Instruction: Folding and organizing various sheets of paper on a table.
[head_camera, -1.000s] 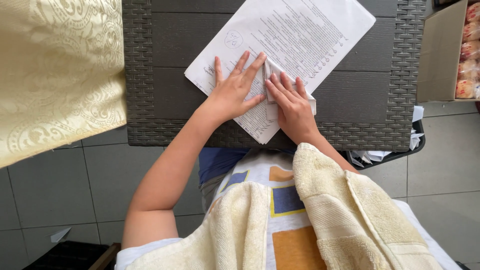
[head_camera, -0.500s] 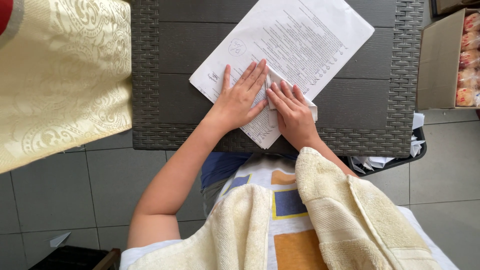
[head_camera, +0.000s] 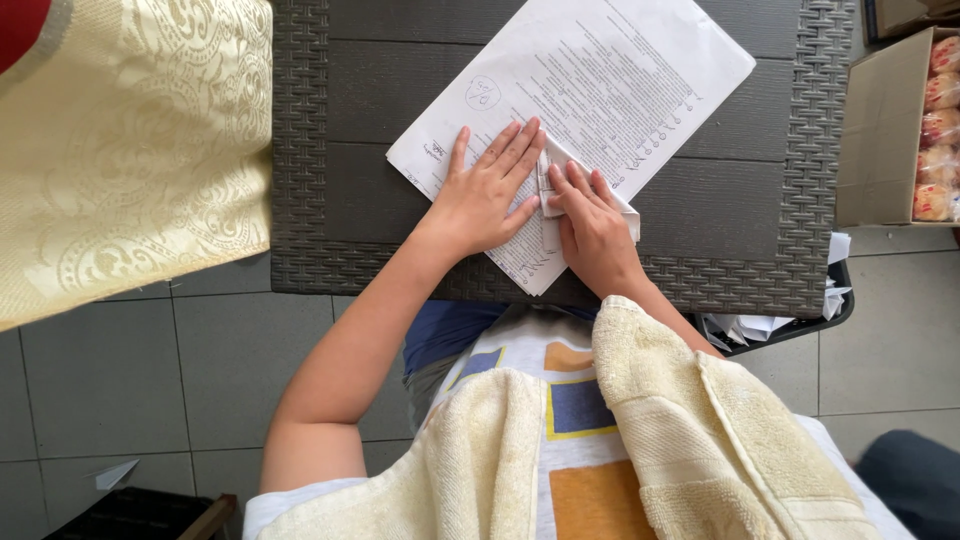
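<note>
Basically, little has changed vs the earlier frames: both hands stay pressed on the same folded paper, w/ the view sitting a bit closer over the table.

Nearest, a cream towel (head_camera: 690, 430) drapes over the person's shoulders at 6 o'clock. Left forearm runs from 7 o'clock up to the left hand (head_camera: 485, 195), palm down, fingers spread flat and unclenched, tips pointing to 1 o'clock. Right hand (head_camera: 595, 225) lies just beside it at 3 o'clock, also flat, fingers extended, nothing gripped. Between and under them is the small folded paper (head_camera: 552, 172), touching both hands.

It rests on the printed sheets (head_camera: 600, 80), on the dark wicker table (head_camera: 330, 190). Cardboard box (head_camera: 880, 130) at 2 o'clock, gold patterned cloth (head_camera: 120, 150) at 10.
</note>
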